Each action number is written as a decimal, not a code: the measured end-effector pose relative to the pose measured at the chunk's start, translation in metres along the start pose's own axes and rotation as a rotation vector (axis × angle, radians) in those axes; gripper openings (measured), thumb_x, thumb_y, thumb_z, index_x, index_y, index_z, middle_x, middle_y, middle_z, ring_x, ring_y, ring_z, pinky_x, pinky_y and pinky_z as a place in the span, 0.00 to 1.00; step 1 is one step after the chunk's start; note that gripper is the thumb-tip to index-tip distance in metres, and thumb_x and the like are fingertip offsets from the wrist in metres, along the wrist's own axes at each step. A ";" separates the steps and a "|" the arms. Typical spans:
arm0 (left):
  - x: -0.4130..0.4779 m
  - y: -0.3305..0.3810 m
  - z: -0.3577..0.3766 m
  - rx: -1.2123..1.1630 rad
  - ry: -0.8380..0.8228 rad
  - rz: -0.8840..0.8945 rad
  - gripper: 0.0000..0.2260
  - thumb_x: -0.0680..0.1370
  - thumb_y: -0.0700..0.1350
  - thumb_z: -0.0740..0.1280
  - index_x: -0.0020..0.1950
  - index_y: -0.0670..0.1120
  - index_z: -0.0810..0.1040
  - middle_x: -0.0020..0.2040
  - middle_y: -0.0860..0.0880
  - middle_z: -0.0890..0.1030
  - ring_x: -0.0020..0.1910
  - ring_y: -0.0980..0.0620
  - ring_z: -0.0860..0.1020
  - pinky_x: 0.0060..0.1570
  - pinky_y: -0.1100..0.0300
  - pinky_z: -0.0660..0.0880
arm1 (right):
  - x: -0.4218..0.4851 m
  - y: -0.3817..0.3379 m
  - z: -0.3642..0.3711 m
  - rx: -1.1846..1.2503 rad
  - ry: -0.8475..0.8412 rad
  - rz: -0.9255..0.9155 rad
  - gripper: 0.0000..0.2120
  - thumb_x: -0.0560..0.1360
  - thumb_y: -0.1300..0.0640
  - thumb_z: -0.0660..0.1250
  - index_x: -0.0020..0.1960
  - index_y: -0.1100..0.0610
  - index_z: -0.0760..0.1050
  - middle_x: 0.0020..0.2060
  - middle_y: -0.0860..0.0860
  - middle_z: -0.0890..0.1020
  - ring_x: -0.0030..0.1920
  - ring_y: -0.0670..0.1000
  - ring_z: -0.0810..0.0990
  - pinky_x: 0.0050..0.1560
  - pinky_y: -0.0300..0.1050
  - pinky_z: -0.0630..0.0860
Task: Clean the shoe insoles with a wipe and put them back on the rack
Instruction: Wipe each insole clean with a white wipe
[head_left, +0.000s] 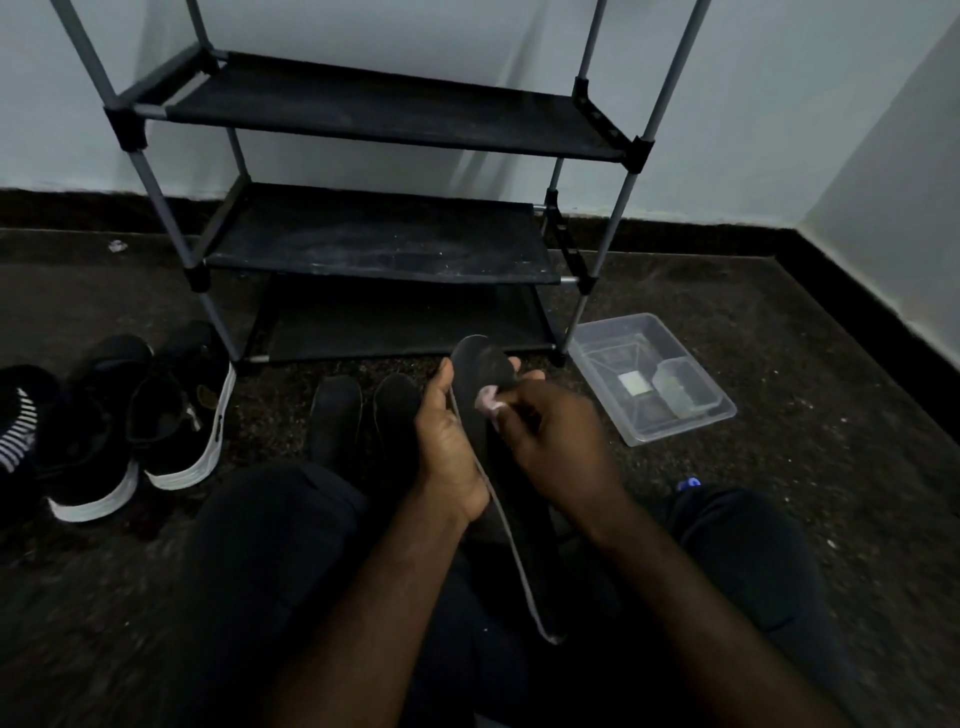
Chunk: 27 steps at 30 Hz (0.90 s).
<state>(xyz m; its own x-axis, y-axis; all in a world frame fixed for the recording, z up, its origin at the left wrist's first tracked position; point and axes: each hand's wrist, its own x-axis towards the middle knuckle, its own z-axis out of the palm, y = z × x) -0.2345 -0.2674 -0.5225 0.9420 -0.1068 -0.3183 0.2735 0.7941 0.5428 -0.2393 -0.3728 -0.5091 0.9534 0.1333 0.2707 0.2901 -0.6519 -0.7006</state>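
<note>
Black and long, the insole (480, 366) is held tilted in front of the rack (374, 244), toe end raised toward the lowest shelf. The left hand (449, 447) closes its grip round the insole's left edge, thumb on top. The right hand (556, 441), knuckles up, pinches a pale wipe (487, 402) against the insole's upper face. Two other insoles (337, 410) lie on the floor just before the rack.

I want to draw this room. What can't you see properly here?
Head view:
Wipe: mostly hidden in the right hand.
Insole: partly covered by the left hand.
Striped shoe: cut off by the left edge.
Box: contents too dim and small to name.
Rack: top cut off by the upper edge.
</note>
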 end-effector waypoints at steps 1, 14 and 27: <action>0.002 -0.001 -0.001 -0.013 -0.013 0.016 0.27 0.77 0.59 0.58 0.57 0.36 0.79 0.51 0.38 0.83 0.50 0.44 0.82 0.53 0.53 0.80 | 0.005 0.007 -0.004 -0.055 0.040 0.045 0.07 0.77 0.49 0.68 0.49 0.51 0.82 0.43 0.46 0.85 0.44 0.45 0.83 0.47 0.45 0.78; 0.002 -0.002 0.002 0.008 0.011 0.052 0.25 0.78 0.60 0.55 0.51 0.38 0.78 0.46 0.39 0.82 0.45 0.45 0.82 0.53 0.54 0.78 | 0.010 0.008 0.003 -0.081 0.042 0.110 0.07 0.77 0.48 0.67 0.49 0.50 0.81 0.43 0.44 0.85 0.44 0.44 0.83 0.46 0.47 0.79; 0.001 0.001 0.003 -0.008 0.037 0.043 0.26 0.77 0.62 0.57 0.50 0.38 0.77 0.44 0.38 0.82 0.43 0.44 0.82 0.50 0.53 0.78 | 0.005 0.005 0.000 -0.073 0.044 0.101 0.07 0.77 0.47 0.67 0.50 0.48 0.80 0.45 0.44 0.85 0.47 0.46 0.83 0.49 0.49 0.79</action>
<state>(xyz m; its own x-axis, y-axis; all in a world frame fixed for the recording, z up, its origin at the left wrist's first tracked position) -0.2323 -0.2690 -0.5201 0.9449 -0.0509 -0.3234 0.2316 0.8021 0.5505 -0.2331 -0.3755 -0.5112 0.9725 0.0325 0.2308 0.1844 -0.7129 -0.6766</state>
